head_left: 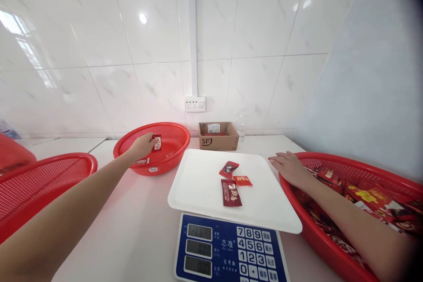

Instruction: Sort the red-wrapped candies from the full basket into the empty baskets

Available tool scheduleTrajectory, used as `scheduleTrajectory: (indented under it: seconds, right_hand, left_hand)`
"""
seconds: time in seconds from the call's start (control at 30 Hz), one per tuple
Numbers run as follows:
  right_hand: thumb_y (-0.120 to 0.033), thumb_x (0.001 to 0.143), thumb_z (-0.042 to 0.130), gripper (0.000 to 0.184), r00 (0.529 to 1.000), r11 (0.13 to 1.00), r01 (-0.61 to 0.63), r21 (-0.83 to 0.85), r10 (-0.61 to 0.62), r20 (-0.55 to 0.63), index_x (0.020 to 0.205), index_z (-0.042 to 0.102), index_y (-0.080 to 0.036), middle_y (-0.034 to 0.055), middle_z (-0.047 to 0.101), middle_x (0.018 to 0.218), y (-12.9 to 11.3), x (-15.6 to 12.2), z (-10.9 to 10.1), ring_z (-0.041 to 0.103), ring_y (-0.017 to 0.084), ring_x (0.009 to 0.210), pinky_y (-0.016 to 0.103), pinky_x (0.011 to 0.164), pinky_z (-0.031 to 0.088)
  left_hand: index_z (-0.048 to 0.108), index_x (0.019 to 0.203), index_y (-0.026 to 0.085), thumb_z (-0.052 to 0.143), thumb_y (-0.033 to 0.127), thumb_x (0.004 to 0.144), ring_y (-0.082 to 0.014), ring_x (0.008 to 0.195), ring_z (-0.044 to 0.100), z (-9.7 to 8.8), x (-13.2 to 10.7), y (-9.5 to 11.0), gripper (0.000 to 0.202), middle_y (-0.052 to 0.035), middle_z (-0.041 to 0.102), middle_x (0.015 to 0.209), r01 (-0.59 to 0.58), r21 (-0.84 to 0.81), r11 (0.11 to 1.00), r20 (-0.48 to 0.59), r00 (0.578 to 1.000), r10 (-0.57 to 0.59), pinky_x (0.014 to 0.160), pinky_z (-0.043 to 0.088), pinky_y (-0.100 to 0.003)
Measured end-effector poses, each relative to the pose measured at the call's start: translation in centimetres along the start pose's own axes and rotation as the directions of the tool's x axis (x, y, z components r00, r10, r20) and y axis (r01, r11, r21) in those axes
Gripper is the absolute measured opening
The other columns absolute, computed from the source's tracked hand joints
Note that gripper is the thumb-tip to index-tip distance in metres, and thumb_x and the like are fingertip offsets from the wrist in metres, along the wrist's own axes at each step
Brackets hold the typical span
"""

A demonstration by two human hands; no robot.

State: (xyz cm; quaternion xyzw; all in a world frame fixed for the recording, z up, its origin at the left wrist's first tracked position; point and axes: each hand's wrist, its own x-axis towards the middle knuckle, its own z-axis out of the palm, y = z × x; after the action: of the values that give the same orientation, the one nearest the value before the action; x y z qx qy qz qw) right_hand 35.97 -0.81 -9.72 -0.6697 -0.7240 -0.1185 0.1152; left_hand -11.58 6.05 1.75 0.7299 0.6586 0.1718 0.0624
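My left hand (144, 146) reaches into the red plastic basket (119, 141) at the back left, fingers closed on a small red and white snack packet (157, 142). A few more packets lie on that basket's floor. My right hand (291, 168) lies over the rim of the large red basket (307, 229) on the right, fingers stretched toward the scale and holding nothing. Between my hands is the white pan (198, 180) of a digital scale (228, 246). On it rest a dark red packet (231, 193), a smaller red packet (228, 168) and an orange-red packet (242, 180).
The right basket holds many red snack packets (366, 196). A cardboard box (218, 142) with red contents stands by the wall, a clear plastic bottle (241, 125) beside it. Another red basket (66, 163) is at the left edge. A power socket (194, 104) is on the tiled wall.
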Motion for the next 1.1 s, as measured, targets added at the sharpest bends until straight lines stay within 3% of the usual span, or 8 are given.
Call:
scheduleTrajectory:
  seconds: [0.17, 0.3, 0.47, 0.53, 0.63, 0.73, 0.87, 1.1]
  right_hand:
    - [-0.025, 0.086, 0.024, 0.044, 0.999, 1.000, -0.016, 0.013, 0.015, 0.052, 0.100, 0.066, -0.020, 0.0046, 0.064, 0.112, -0.3, 0.0, -0.6, 0.047, 0.026, 0.117, 0.050, 0.105, 0.025]
    - [-0.024, 0.087, 0.024, 0.046, 0.993, 0.998, -0.068, 0.007, 0.067, 0.093, 0.106, 0.064, -0.016, 0.0067, 0.062, 0.116, -1.3, -0.1, -1.8, 0.045, 0.024, 0.119, 0.047, 0.108, 0.022]
    - [-0.024, 0.088, 0.023, 0.046, 0.992, 0.995, -0.095, 0.018, 0.093, 0.086, 0.106, 0.065, -0.017, 0.0050, 0.062, 0.116, -2.1, -0.3, -2.4, 0.044, 0.023, 0.120, 0.045, 0.109, 0.020]
    - [-0.025, 0.089, 0.023, 0.046, 0.992, 0.995, -0.096, 0.027, 0.093, 0.090, 0.106, 0.064, -0.016, 0.0056, 0.062, 0.116, -2.2, -0.4, -2.5, 0.044, 0.023, 0.120, 0.044, 0.109, 0.019]
    - [-0.026, 0.089, 0.023, 0.046, 0.991, 0.994, -0.101, 0.032, 0.098, 0.091, 0.108, 0.064, -0.015, 0.0057, 0.062, 0.116, -2.2, -0.5, -2.6, 0.043, 0.022, 0.120, 0.043, 0.109, 0.019]
    - [-0.027, 0.090, 0.023, 0.046, 0.990, 0.993, -0.116, 0.038, 0.112, 0.080, 0.107, 0.064, -0.016, 0.0048, 0.061, 0.117, -2.2, -0.4, -2.6, 0.043, 0.021, 0.120, 0.043, 0.109, 0.019]
    - [-0.027, 0.090, 0.024, 0.045, 0.990, 0.991, -0.123, 0.049, 0.119, 0.077, 0.107, 0.064, -0.016, 0.0043, 0.061, 0.117, -2.2, -0.4, -2.4, 0.043, 0.021, 0.120, 0.043, 0.109, 0.019]
    - [-0.025, 0.089, 0.024, 0.044, 0.993, 0.994, -0.102, 0.038, 0.099, 0.059, 0.103, 0.065, -0.019, 0.0027, 0.063, 0.114, -2.1, -0.4, -2.2, 0.045, 0.021, 0.118, 0.043, 0.109, 0.020]
  left_hand:
    - [0.051, 0.114, 0.016, 0.036, 0.044, 0.091, -0.0211, 0.081, 0.062, 0.4, -0.5, 0.5, 0.039, -0.0077, 0.064, 0.097, -0.024, -0.071, 0.997, 0.006, 1.000, 0.024, 0.069, 0.049, -0.035]
    - [0.047, 0.120, 0.022, 0.031, 0.049, 0.090, -0.0258, 0.107, 0.054, 1.7, -2.8, 5.0, 0.043, -0.0080, 0.058, 0.119, -0.231, -0.144, 0.962, 0.035, 0.971, 0.238, 0.084, 0.045, -0.036]
    - [0.039, 0.132, 0.027, 0.047, 0.058, 0.080, -0.0227, 0.127, 0.037, 4.7, -7.3, 12.5, 0.061, -0.0041, 0.041, 0.140, -0.555, -0.295, 0.778, 0.228, 0.750, 0.621, 0.101, 0.035, -0.034]
    - [0.030, 0.138, 0.026, 0.051, 0.066, 0.073, -0.0273, 0.135, 0.024, 6.0, -8.4, 14.6, 0.079, -0.0082, 0.026, 0.148, -0.607, -0.316, 0.729, 0.298, 0.666, 0.684, 0.104, 0.030, -0.040]
    - [0.019, 0.143, 0.026, 0.043, 0.076, 0.069, -0.0366, 0.137, 0.005, 7.8, -8.6, 16.5, 0.092, -0.0134, 0.010, 0.152, -0.671, -0.240, 0.701, 0.369, 0.605, 0.706, 0.104, 0.022, -0.055]
    - [0.032, 0.138, 0.027, 0.036, 0.076, 0.073, -0.0394, 0.134, 0.016, 9.1, -8.1, 17.3, 0.081, -0.0136, 0.025, 0.147, -0.758, -0.105, 0.644, 0.327, 0.585, 0.742, 0.100, 0.027, -0.056]
    - [0.053, 0.119, 0.022, 0.035, 0.056, 0.086, -0.0296, 0.113, 0.047, 9.8, -8.2, 18.0, 0.050, -0.0112, 0.054, 0.120, -0.802, -0.016, 0.597, 0.242, 0.576, 0.781, 0.091, 0.038, -0.045]
    - [0.062, 0.092, 0.016, 0.040, 0.046, 0.089, -0.0275, 0.089, 0.056, 9.8, -8.7, 18.6, 0.037, -0.0108, 0.063, 0.092, -0.835, 0.086, 0.544, 0.207, 0.549, 0.810, 0.066, 0.045, -0.037]
